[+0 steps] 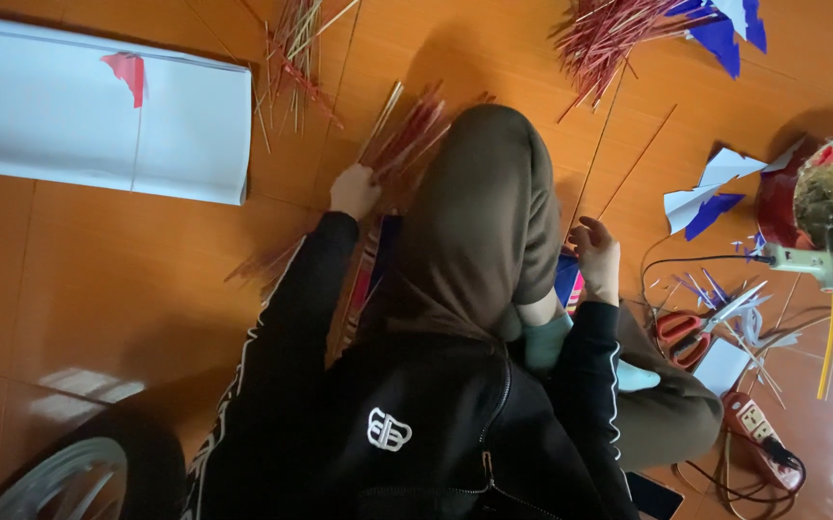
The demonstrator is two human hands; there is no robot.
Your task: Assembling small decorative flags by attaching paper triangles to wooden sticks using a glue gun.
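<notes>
Seated cross-legged on orange floor (99, 289). Right hand (598, 258) at three o'clock, fingers loosely spread, holding nothing, near red scissors (681, 337). Left hand (354, 191) at eleven o'clock, closed on bundle of red sticks (412, 130). Farther, white paper (51, 116) at ten o'clock.

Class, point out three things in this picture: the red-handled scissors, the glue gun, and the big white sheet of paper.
red-handled scissors (683, 337), head view, on the red handle loops.
glue gun (809, 262), head view, on its pale body.
white sheet of paper (60, 116), head view, on its bare left half.
</notes>
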